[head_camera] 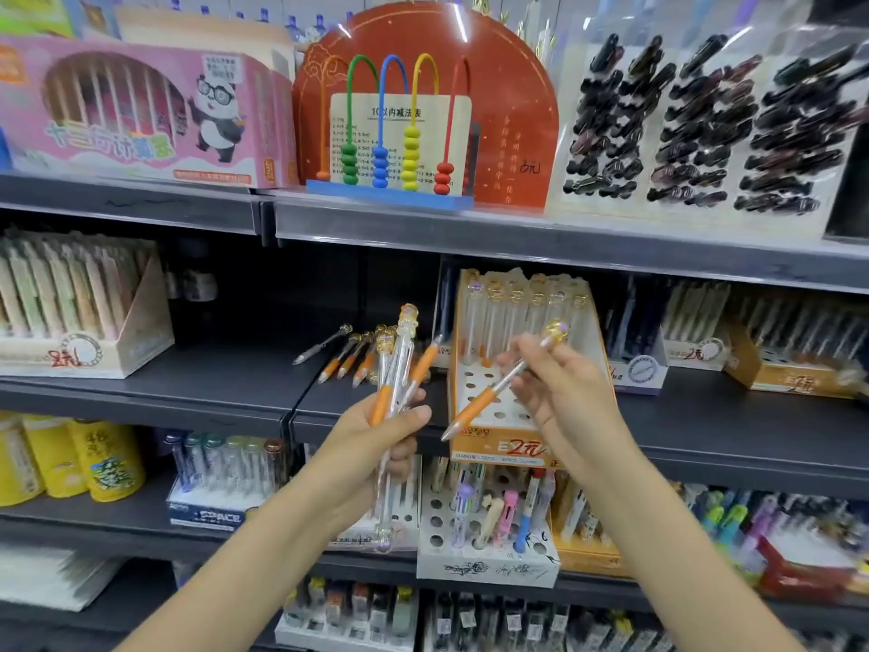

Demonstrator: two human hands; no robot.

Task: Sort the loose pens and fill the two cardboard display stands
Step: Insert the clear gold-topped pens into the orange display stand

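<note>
The person stands before a set of dark grey store shelves. The left hand [376, 430] grasps a bundle of pens [397, 369], fingers curled round their clear barrels and orange grips; some point up with gold ornamental caps at the top, and at least one hangs below the fist with its cap downward. The right hand [559, 392] pinches a single pen [505, 381] between thumb and fingertips, held slanted, its gold cap up to the right and its tip down to the left, in front of the orange cardboard display stand [505, 451].

That stand sits on the middle shelf [211, 383], at its front edge, and leans backward. Its white top panel is punched with round holes; the back rows hold clear pens with gold caps, while the front rows of holes are open. Left of the stand, further back on the same shelf, loose pens [350, 355] lie in a fan, tips pointing toward the front edge.

At the shelf's left end stands a beige display box [89, 350] filled with pastel pens. On the shelf above sit a pink panda box [141, 110], a bead abacus [390, 148] against a red arched board, and cards of black clips [696, 129]. On the shelf below, a white stand [484, 552] holds a few coloured pens beside yellow packets [70, 458].
</note>
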